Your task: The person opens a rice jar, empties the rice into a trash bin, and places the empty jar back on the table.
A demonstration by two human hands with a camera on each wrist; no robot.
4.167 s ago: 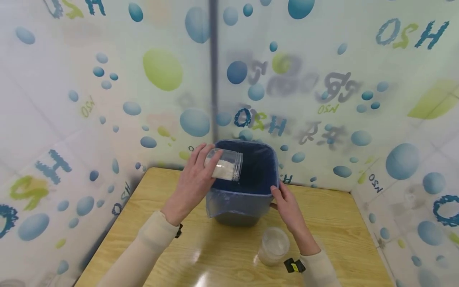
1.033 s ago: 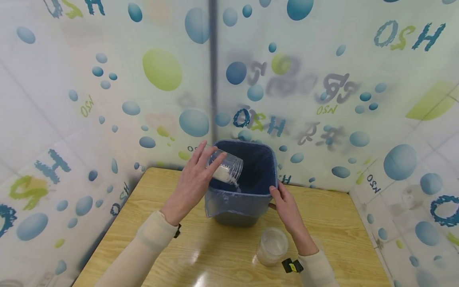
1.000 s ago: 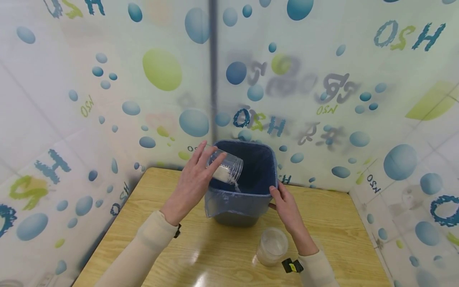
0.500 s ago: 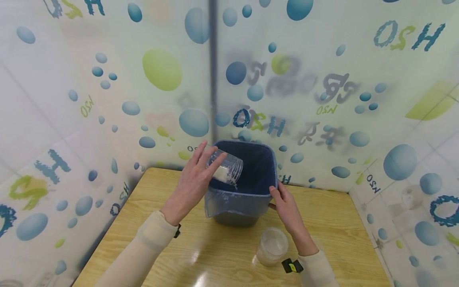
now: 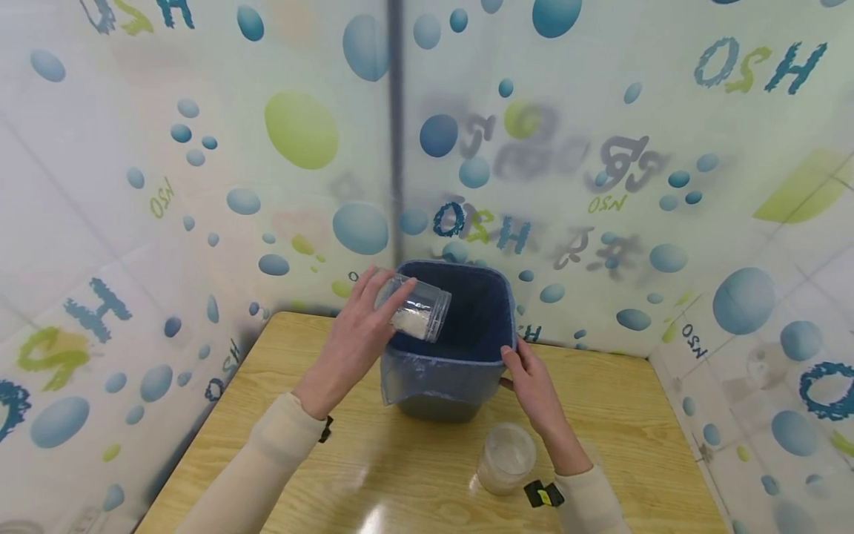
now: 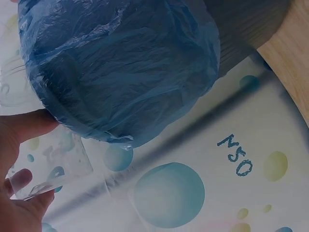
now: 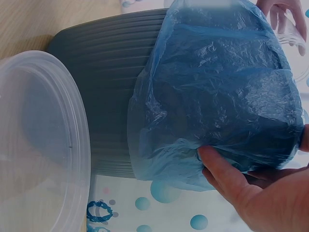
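Note:
A clear plastic jar (image 5: pixel 422 305) lies tipped on its side over the bin's mouth, gripped by my left hand (image 5: pixel 353 334). White grainy stuff rests along the jar's lower side, and the jar's mouth points right into the bin. The dark grey trash bin (image 5: pixel 440 408) stands on the table with a blue bag (image 7: pixel 231 92) folded over its rim. My right hand (image 5: pixel 537 386) holds the bin's right front corner, thumb over the rim and fingers under it against the bag. In the left wrist view, the thumb and fingers (image 6: pixel 29 125) hold the clear jar beside the bag.
A second clear tub (image 5: pixel 507 458) stands on the wooden table (image 5: pixel 587 460) in front of the bin, near my right wrist. Patterned curtain walls (image 5: pixel 600 111) with blue and green dots rise behind and on both sides of the table.
Half a second ago stuff hung at the jar's lip, and a second ago a thin stream fell from it; now none shows falling. The jar's mouth has risen slightly. My right hand has stayed put.

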